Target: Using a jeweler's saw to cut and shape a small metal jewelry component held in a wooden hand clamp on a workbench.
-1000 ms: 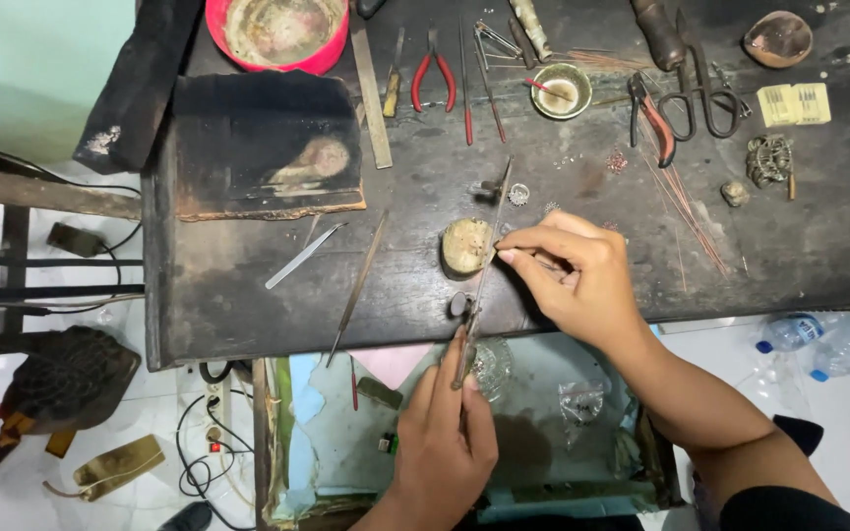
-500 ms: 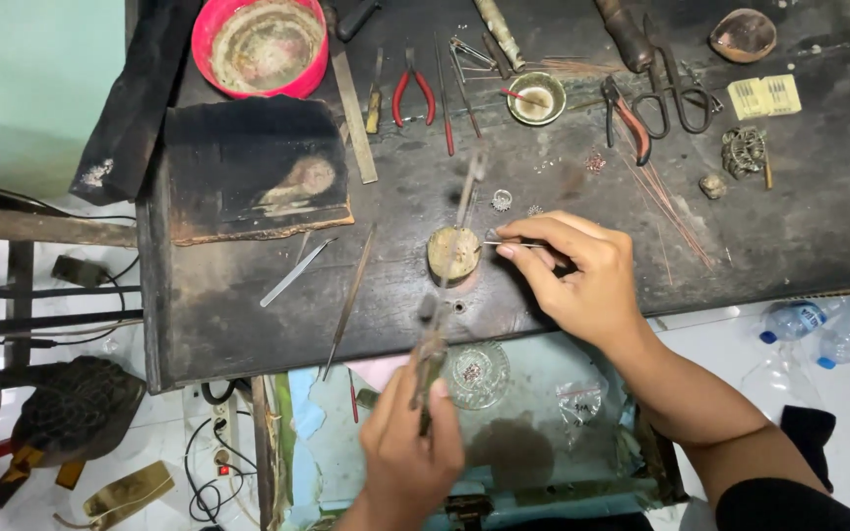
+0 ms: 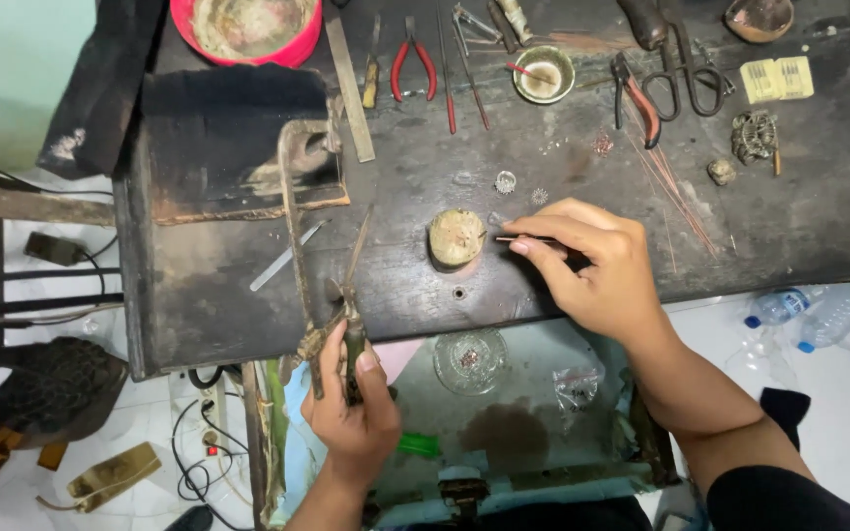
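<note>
While the left hand (image 3: 351,408) grips the handle of a metal frame saw (image 3: 297,246) at the near edge of the dark bench (image 3: 789,226), its fingers closed tightly round the handle, the right hand (image 3: 592,265) pinches a thin rod (image 3: 523,239) between thumb and fingertips. The rod lies roughly level, its long axis running left to right, its free tip pointing at a small round block (image 3: 455,237) just left of the right hand. The saw frame runs away from the left hand, up the bench, well left of the block. The right hand is the nearer to the block. Red-handled pliers (image 3: 413,61) lie farther back.
</note>
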